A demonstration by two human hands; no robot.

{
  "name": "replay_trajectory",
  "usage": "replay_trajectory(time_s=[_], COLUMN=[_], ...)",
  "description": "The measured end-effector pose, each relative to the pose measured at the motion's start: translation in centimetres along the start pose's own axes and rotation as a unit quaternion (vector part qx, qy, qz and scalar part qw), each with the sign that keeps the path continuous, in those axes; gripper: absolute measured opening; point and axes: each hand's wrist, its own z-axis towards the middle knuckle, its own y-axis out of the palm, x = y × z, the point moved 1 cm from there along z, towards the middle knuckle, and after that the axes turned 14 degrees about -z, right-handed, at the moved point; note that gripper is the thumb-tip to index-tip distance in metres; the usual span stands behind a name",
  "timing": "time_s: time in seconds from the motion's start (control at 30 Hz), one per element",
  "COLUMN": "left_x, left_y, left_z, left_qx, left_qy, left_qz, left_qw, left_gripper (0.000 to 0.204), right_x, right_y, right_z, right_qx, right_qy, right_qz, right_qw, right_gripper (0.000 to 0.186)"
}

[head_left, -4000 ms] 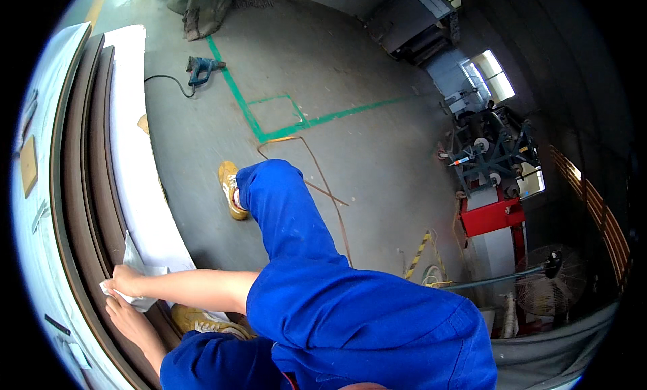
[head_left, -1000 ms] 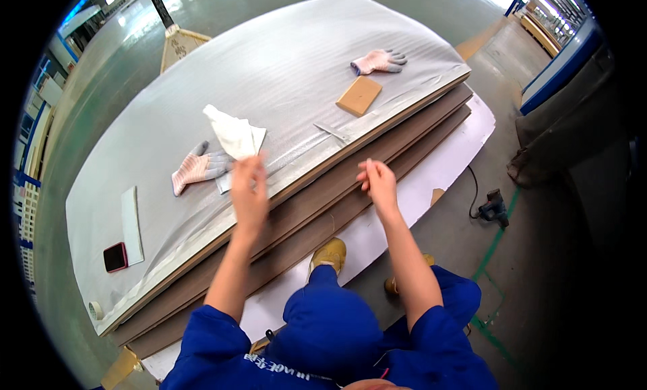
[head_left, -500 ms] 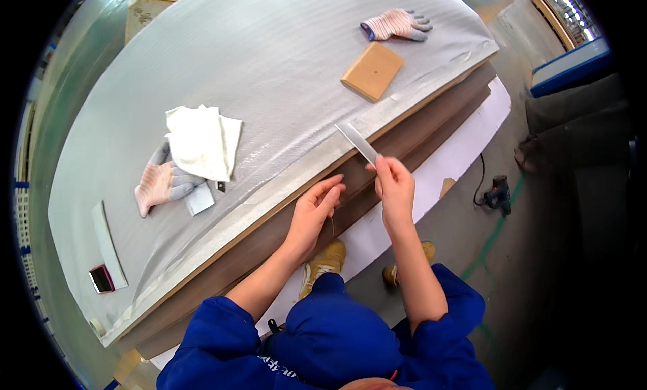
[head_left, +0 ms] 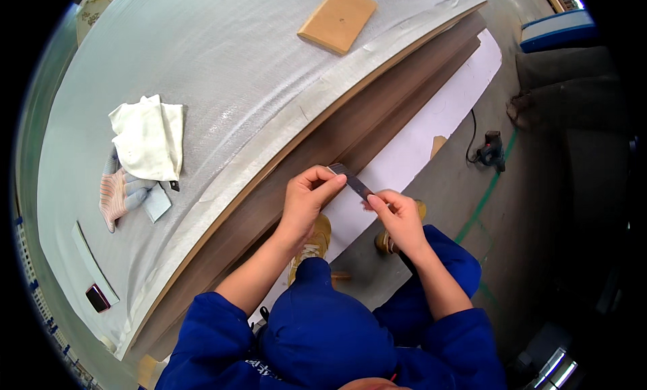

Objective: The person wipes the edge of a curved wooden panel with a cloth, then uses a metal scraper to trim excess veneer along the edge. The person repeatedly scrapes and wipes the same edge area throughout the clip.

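Observation:
Both my hands hold a flat, narrow dark-grey strip (head_left: pixel 352 181) in front of the panel's wooden edge; whether it is metal or an abrasive piece I cannot tell. At its upper left end, my left hand (head_left: pixel 304 200) pinches it between thumb and fingers. The lower right end is gripped by my right hand (head_left: pixel 397 221), thumb on top. Just beyond them lies the large panel (head_left: pixel 229 53) under a whitish film, with its brown side edge (head_left: pixel 323 137) facing me.
On the panel lie a tan block (head_left: pixel 340 19), a white cloth (head_left: pixel 149 137), a striped glove (head_left: pixel 116 198), a small pale square (head_left: pixel 156 202), a pale strip (head_left: pixel 93 258) and a phone-like device (head_left: pixel 98 298). A dark corded power tool (head_left: pixel 492 151) rests on the floor to the right.
My right hand has come down toward me with the strip, which has turned from pale to dark. My left hand now pinches its other end. The view has shifted, so the panel sits differently.

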Motion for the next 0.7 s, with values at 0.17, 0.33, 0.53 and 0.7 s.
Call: replay_trajectory(time_s=[0.17,0.33,0.53,0.7], left_x=[1.0,0.3,-0.8,-0.4], left_y=[-0.7,-0.1,1.0,1.6], left_z=[-0.3,0.5,2.0,4.0], left_qx=[0.002,0.002,-0.005,-0.075], left_qy=[0.042,0.041,0.011,0.170], left_qz=[0.061,0.084,0.122,0.382], left_qw=[0.997,0.996,0.993,0.905], left_gripper=[0.011,0.011,0.015,0.018], right_x=[-2.7,-2.0,-0.3,2.5], right_y=[-1.2,-2.0,-3.4,-5.6], right_z=[1.9,3.0,4.1,5.3], right_qx=[-0.037,-0.039,-0.127,0.008], right_qy=[-0.017,0.019,0.048,0.048], right_qz=[-0.129,-0.075,0.027,0.084], right_qw=[0.991,0.996,0.990,0.995], right_gripper=[0.028,0.024,0.017,0.015])
